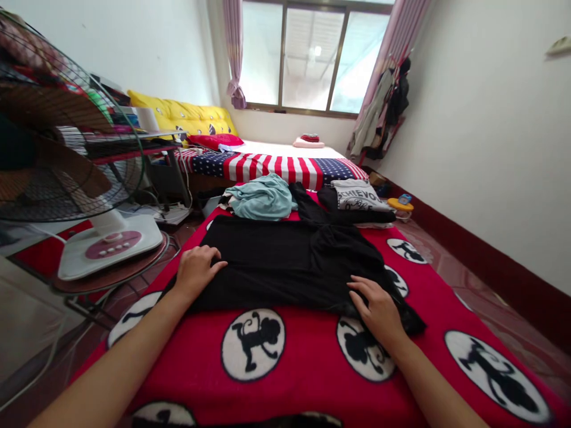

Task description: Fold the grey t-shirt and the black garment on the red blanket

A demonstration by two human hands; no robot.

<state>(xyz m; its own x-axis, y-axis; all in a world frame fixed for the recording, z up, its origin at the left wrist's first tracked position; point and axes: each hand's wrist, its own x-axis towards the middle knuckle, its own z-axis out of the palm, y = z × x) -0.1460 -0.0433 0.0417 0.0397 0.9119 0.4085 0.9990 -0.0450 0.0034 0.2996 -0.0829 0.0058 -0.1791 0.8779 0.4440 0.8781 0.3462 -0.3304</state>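
A black garment (267,255) lies spread flat across a red blanket (307,362) printed with monkey figures in white circles. One dark sleeve of it reaches away towards the back, and another part points to the lower right. My left hand (198,270) rests on the garment's left side, thumb apart from the curled fingers, with no cloth visibly gripped. On the garment's lower right part lies my right hand (375,306), its fingers spread and holding nothing.
Behind the garment are a crumpled light-blue cloth (263,199) and a stack of folded clothes (359,199). A fan (111,238) stands on a round stool at the left. Farther back is a bed with a striped cover (276,169). A yellow stool (400,205) stands right.
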